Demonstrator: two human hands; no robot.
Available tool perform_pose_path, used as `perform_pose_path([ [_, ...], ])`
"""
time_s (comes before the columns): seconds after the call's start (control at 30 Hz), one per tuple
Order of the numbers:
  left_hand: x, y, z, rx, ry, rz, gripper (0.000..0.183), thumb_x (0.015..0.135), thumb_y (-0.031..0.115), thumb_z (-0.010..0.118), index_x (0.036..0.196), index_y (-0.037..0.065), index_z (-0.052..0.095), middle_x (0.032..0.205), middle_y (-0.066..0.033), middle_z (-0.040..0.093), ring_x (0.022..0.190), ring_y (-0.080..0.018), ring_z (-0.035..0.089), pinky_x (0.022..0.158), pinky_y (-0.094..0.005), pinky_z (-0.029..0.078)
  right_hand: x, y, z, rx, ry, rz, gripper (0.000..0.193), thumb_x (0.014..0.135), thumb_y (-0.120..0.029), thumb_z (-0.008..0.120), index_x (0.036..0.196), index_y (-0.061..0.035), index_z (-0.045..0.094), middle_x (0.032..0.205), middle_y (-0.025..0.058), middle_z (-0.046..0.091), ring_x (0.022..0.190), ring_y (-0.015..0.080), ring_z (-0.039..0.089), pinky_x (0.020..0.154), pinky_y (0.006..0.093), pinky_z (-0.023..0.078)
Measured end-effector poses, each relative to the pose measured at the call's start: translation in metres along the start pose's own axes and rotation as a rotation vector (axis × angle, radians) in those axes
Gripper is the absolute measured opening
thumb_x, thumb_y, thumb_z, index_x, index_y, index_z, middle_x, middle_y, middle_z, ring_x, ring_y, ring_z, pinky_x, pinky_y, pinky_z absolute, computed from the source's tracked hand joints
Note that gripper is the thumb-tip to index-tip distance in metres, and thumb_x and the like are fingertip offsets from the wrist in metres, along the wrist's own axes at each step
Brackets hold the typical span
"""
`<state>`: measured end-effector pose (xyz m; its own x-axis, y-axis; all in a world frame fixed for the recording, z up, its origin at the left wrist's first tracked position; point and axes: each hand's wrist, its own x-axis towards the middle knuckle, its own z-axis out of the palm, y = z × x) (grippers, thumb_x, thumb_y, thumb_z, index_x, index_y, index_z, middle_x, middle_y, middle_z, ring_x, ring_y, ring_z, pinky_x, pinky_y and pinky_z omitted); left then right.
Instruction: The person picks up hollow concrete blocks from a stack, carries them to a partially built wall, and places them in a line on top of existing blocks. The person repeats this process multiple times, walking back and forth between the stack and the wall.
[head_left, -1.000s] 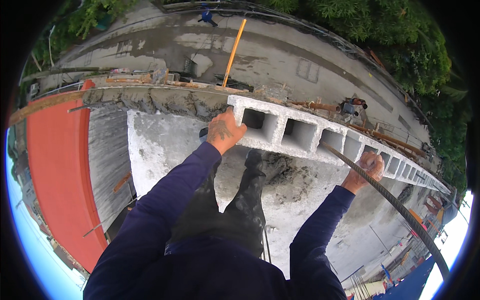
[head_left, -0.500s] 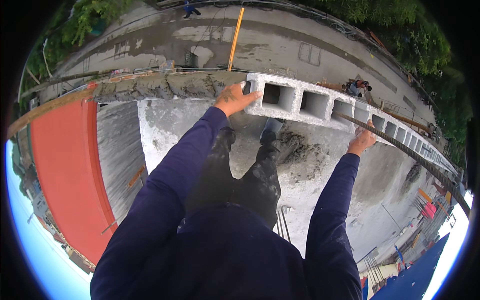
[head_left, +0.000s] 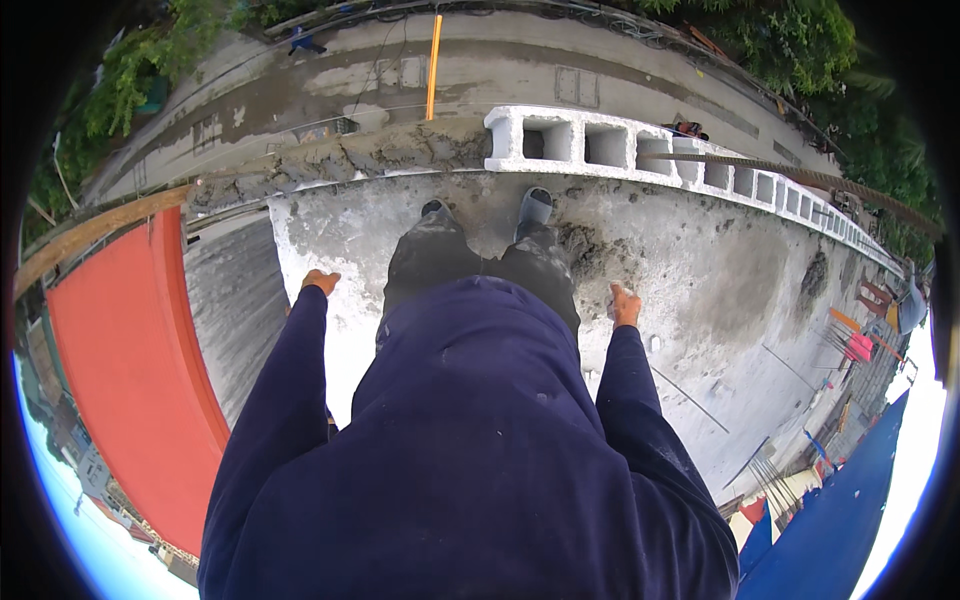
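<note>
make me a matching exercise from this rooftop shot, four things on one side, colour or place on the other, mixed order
Things
1. hollow blocks
2. pole
3. left hand
4. boots

Colour or place
A. orange, lying on the ground beyond the wall
B. empty, down by the person's side
C. white, in a row along the slab edge
D. on the grey slab, just short of the blocks

Pairs: 1-C, 2-A, 3-B, 4-D
</note>
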<state>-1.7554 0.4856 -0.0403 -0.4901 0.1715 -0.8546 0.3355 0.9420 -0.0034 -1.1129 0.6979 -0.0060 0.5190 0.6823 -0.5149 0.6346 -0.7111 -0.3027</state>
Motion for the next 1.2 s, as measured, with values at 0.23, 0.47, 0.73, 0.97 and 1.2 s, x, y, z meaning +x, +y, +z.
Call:
perform_pose_path([
  [0.23,-0.012,0.011,0.004,0.002,-0.063,0.004,0.063,0.074,0.043,0.065,0.111,-0.008,0.057,0.115,-0.0269,0.056,0.111,-0.0338,0.054,0.094,-0.038,0.042,-0.033,-0.046,-0.02,0.27,-0.14,-0.105,0.031,0.078,-0.028,0.067,0.067,0.001,0.061,0.059,0.0089,0.059,0.046,0.0159,0.051,0.046,0.0313,0.04],
  [0.47,-0.034,0.195,-0.053,0.109,0.1,0.441,0.059,0.077,0.047,0.061,0.114,0.001,0.058,0.116,-0.0197,0.058,0.109,-0.032,0.055,0.094,-0.0371,0.042,-0.024,-0.111,-0.081,0.344,-0.146,-0.157,0.033,0.081,-0.028,0.064,0.062,-0.0016,0.058,0.054,0.0039,0.054,0.044,0.0122,0.048,0.044,0.0281,0.037],
  [0.73,-0.053,0.289,-0.016,-0.431,0.033,0.532,0.052,0.079,0.042,0.062,0.112,0.002,0.06,0.101,-0.0168,0.065,0.088,-0.0271,0.065,0.082,-0.0339,0.048,-0.015,-0.092,-0.112,-0.112,-0.244,-0.164,0.036,0.076,-0.033,0.066,0.064,0.0004,0.063,0.058,0.0113,0.062,0.048,0.0166,0.058,0.046,0.0309,0.044],
  [0.97,-0.02,0.219,-0.001,-0.076,-0.176,0.45,0.055,0.077,0.042,0.063,0.113,0.0,0.06,0.11,-0.0196,0.062,0.105,-0.0286,0.059,0.09,-0.0346,0.044,-0.059,-0.112,-0.146,0.088,0.029,-0.145,0.039,0.08,-0.033,0.061,0.06,0.0,0.06,0.051,0.0069,0.056,0.042,0.0129,0.049,0.043,0.0285,0.039],
  [1.2,-0.025,0.221,-0.124,-0.076,-0.61,0.605,0.048,0.087,0.035,0.057,0.123,0.005,0.052,0.109,-0.0086,0.064,0.092,-0.0193,0.062,0.082,-0.0331,0.046,-0.193,-0.124,-0.074,0.087,0.021,0.003,0.039,0.08,-0.035,0.059,0.063,-0.0005,0.062,0.052,0.0079,0.058,0.046,0.0161,0.054,0.05,0.0319,0.044],
])
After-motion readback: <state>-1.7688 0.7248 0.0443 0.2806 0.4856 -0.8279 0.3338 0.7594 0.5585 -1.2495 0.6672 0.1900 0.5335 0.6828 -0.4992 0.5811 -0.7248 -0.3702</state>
